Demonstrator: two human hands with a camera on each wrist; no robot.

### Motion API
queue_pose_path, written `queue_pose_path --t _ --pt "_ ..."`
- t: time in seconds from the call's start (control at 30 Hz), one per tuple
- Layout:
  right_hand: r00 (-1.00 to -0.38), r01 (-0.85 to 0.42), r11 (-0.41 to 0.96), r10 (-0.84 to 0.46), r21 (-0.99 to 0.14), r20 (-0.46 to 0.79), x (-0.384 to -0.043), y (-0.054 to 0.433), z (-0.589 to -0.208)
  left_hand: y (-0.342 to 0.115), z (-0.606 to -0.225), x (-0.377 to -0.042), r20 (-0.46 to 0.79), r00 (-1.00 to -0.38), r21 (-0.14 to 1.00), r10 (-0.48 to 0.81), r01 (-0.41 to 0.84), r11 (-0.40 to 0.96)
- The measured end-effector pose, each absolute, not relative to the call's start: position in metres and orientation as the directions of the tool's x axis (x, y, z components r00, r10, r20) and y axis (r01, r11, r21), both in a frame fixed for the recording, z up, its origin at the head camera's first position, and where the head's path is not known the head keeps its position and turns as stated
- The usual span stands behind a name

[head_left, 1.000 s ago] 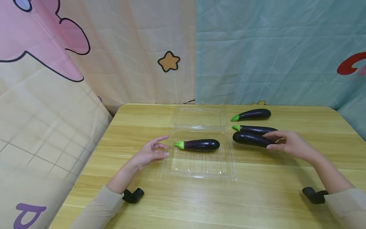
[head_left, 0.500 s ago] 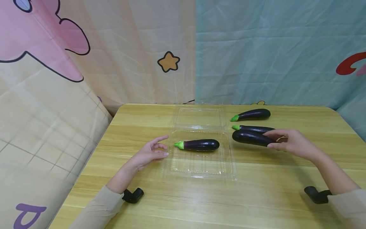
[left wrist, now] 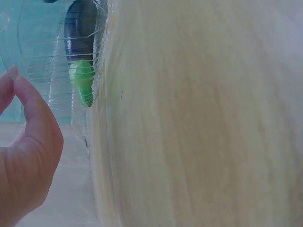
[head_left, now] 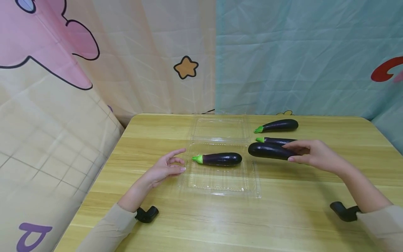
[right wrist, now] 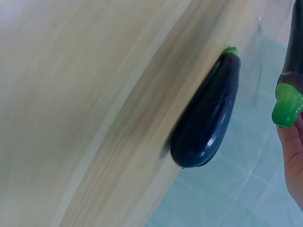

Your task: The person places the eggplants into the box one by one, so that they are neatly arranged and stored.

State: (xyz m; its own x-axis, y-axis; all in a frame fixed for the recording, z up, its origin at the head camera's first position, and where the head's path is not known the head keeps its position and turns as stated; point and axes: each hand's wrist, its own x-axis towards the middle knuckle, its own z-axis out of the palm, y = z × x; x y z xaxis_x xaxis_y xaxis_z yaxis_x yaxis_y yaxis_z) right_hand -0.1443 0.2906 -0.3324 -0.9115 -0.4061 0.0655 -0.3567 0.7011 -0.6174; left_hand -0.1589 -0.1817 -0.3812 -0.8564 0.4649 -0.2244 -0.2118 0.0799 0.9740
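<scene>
My right hand (head_left: 315, 155) holds a dark purple eggplant (head_left: 269, 150) by its stem end, raised off the table just right of the clear plastic clamshell box (head_left: 220, 193). In the right wrist view the green cap of this held eggplant (right wrist: 293, 66) shows by the fingers. Another eggplant (head_left: 221, 159) lies crosswise inside the box's near half, green stem pointing left. My left hand (head_left: 163, 169) is at the box's left rim, fingers loosely bent and apart; whether they touch the plastic I cannot tell. The left wrist view shows that hand (left wrist: 31, 146) beside the ribbed wall.
Two more eggplants lie on the table right of the box: one at the back (head_left: 281, 125), the other (head_left: 277, 141) partly hidden behind the held one. The box's lid half (head_left: 220, 130) lies folded back toward the curtain (head_left: 299, 70). All stand on a wooden table (head_left: 214, 224).
Over the last half second my right hand has moved slightly left with the eggplant, bringing its round end to the box's right edge. My left hand has stayed in place.
</scene>
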Motion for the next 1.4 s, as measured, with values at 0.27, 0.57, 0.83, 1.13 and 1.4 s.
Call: queue_pose_path --t 0.27,0.57,0.83,1.13,1.4 --pt "-0.886 -0.409 0.664 -0.452 -0.626 0.100 -0.147 0.280 -0.329 -0.182 -0.381 -0.159 -0.226 -0.859 0.974 0.459 -0.212 0.083" --pt "-0.856 -0.455 0.625 -0.502 -0.634 0.120 -0.150 0.265 -0.326 -0.182 -0.382 -0.159 -0.222 -0.858 0.975 0.463 -0.208 0.083" --pt "-0.846 -0.462 0.598 -0.518 -0.655 0.124 -0.153 0.251 -0.324 -0.182 -0.382 -0.158 -0.220 -0.860 0.975 0.461 -0.208 0.078" --pt "-0.855 -0.444 0.619 -0.509 -0.648 0.099 -0.155 0.240 -0.325 -0.182 -0.381 -0.158 -0.217 -0.858 0.976 0.465 -0.207 0.074" --pt "-0.834 -0.463 0.587 -0.542 -0.664 0.103 -0.157 0.225 -0.322 -0.182 -0.381 -0.158 -0.226 -0.859 0.973 0.460 -0.220 0.067"
